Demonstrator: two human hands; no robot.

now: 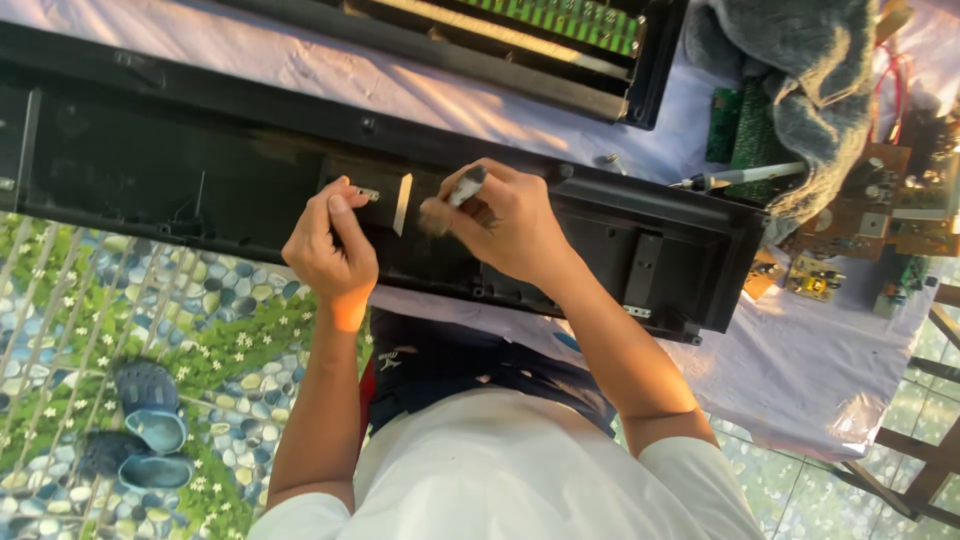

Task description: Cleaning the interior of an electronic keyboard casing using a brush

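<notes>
Cloth (800, 370), pale and creased, covers the tabletop; pebble-pattern flooring (150, 300) lies beside it, with blue sandals (140, 420). Long black casing (200, 170) spans the cloth, open and hollow, edged with ribs. Left hand (330, 250) pinches a small metal piece (366, 193) at the casing; right hand (505, 225) is closed around a brush (455, 200) just beside it.

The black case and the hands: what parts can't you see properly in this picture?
- Head view: the tool in the right hand is blurred and mostly wrapped by fingers, so its kind is unclear.
- The small metal piece at the left hand is too small to identify.
- The long black case is cut off at the left edge.
- The circuit boards are partly hidden under a grey cloth.
</notes>
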